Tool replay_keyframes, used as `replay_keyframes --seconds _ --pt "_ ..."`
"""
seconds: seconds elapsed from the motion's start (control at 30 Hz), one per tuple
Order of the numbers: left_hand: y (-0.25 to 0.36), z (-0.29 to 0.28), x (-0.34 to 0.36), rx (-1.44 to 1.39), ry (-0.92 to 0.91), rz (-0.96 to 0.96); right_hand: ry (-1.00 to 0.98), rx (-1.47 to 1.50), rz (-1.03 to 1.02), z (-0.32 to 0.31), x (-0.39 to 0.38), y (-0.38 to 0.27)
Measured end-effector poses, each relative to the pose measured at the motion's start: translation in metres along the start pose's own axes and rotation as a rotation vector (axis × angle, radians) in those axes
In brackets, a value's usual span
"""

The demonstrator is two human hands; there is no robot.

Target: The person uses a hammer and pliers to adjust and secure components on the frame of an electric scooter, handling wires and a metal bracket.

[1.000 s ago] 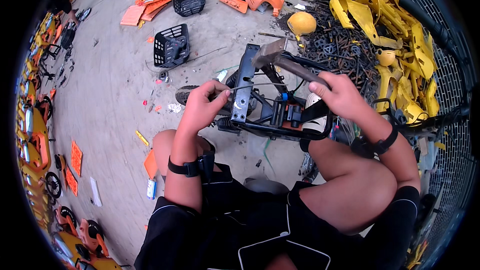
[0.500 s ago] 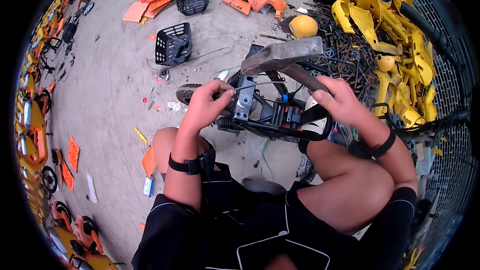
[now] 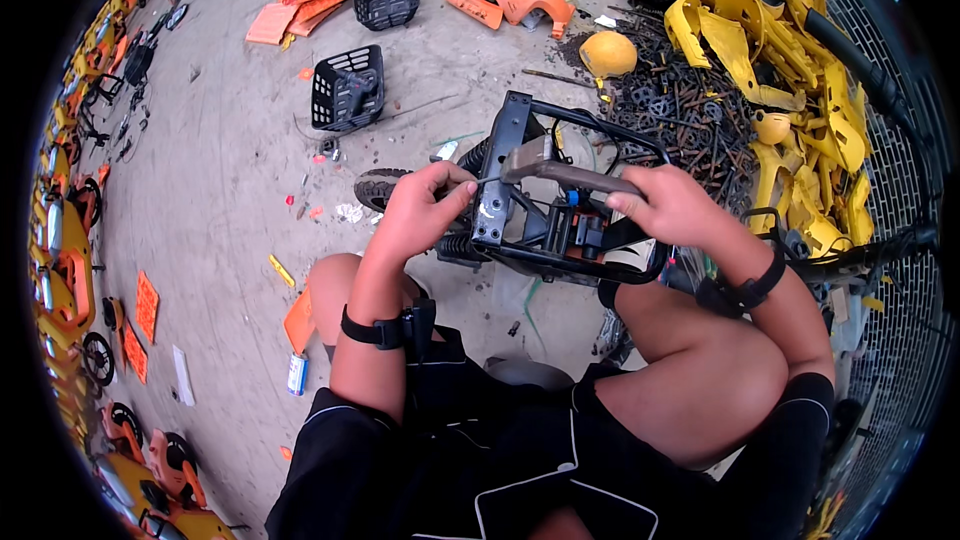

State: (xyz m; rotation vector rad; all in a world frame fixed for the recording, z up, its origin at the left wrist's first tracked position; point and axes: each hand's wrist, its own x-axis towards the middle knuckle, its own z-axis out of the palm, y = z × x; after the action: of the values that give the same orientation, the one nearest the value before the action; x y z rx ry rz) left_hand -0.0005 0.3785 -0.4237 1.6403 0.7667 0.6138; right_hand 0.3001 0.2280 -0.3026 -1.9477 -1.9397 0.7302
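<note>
Presently a hammer (image 3: 575,176) is gripped by its handle in the right hand (image 3: 668,205), the fingers wrapped closed around it. Between the thumb and bent fingers of the left hand (image 3: 425,205), a thin rod (image 3: 488,180) is pinched, its far end directed at the flat bar of a black frame (image 3: 514,122). The hammer's head is held over that bar, close to the rod's end; whether either is touched by it cannot be told. The frame is placed in front of the bent knees, with a wheel (image 3: 380,185) seen at its left. Beyond it, a basket (image 3: 347,90) is set on the floor, and to the right, metal parts (image 3: 690,105) and yellow panels (image 3: 835,125) are heaped.
</note>
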Motion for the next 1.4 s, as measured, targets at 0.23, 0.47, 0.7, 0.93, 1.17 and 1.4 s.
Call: replay_keyframes --seconds 0.23,0.47,0.7,0.93,1.17,1.4 --pt "0.002 0.001 -0.003 0.044 -0.018 0.008 0.061 0.198 -0.107 -0.001 0.001 0.004" --pt "0.009 -0.001 -0.004 0.087 -0.019 0.013 0.042 -0.076 0.113 -0.006 0.004 -0.005" --pt "0.008 0.002 -0.001 0.072 -0.042 0.014 -0.070 0.039 -0.006 0.001 0.001 0.008" --pt "0.009 0.002 -0.001 0.117 -0.047 0.016 0.027 0.149 -0.076 -0.002 0.003 0.007" --pt "0.006 0.003 -0.003 0.112 -0.029 0.030 -0.124 -0.138 0.121 0.009 0.003 -0.002" --pt "0.005 0.005 -0.006 0.040 -0.015 -0.006 -0.110 -0.174 0.129 0.012 0.000 -0.001"
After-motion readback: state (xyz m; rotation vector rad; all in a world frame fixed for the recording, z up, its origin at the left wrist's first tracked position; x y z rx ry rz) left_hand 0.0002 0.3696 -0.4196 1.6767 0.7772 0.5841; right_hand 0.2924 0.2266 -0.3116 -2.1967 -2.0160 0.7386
